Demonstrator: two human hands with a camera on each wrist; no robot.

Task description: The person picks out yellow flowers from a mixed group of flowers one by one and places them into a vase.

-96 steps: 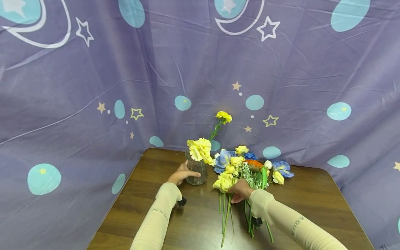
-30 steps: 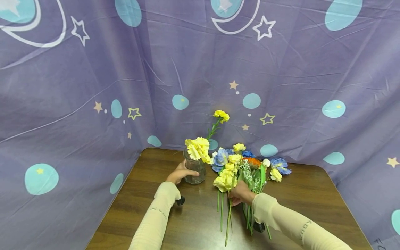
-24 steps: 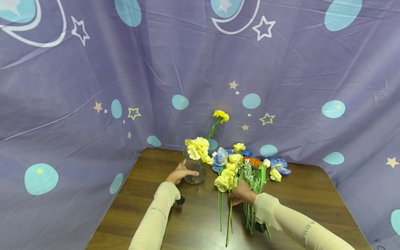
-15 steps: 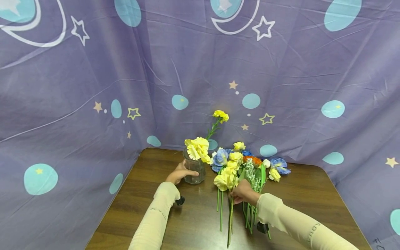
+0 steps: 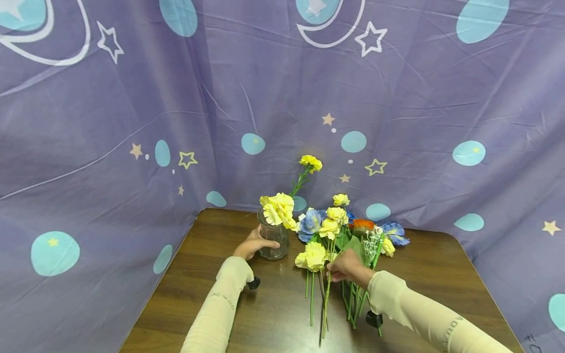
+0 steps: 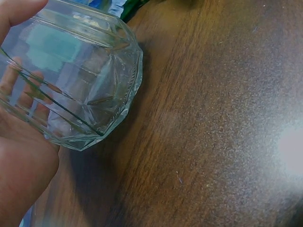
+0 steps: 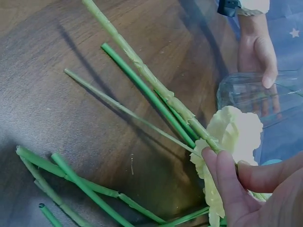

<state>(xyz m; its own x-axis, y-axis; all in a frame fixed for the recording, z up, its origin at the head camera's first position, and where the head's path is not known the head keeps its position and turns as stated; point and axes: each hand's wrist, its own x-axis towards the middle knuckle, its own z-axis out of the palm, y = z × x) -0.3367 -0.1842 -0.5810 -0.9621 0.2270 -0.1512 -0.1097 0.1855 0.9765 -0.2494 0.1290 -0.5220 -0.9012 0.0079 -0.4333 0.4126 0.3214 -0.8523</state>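
Note:
My left hand [image 5: 253, 244] grips a clear glass vase [image 5: 274, 249] standing on the table. In the left wrist view, thumb and fingers wrap around its faceted side, with thin stems visible inside the glass [image 6: 102, 94]. The vase bears a large pale yellow flower [image 5: 279, 210] and a taller bright yellow carnation [image 5: 311, 163]. Between thumb and fingers, my right hand [image 5: 348, 267] pinches the stem [image 7: 149, 75] of a pale yellow spray [image 5: 336, 215] with several blooms. A large pale yellow flower [image 5: 314, 257] lies just left of that hand.
Right of the vase lies a pile of flowers: a blue iris [image 5: 311, 223], an orange flower [image 5: 363, 224], a white sprig [image 5: 372, 240] and another blue iris [image 5: 395, 234]. Green stems [image 5: 312, 299] point toward the table's front. A purple patterned curtain [image 5: 282, 98] hangs behind the table [image 5: 212, 294].
My right hand has moved slightly right and raised the yellow spray, its blooms now higher and apart from the large yellow flower. The white sprig shifted right. My left hand stays on the vase.

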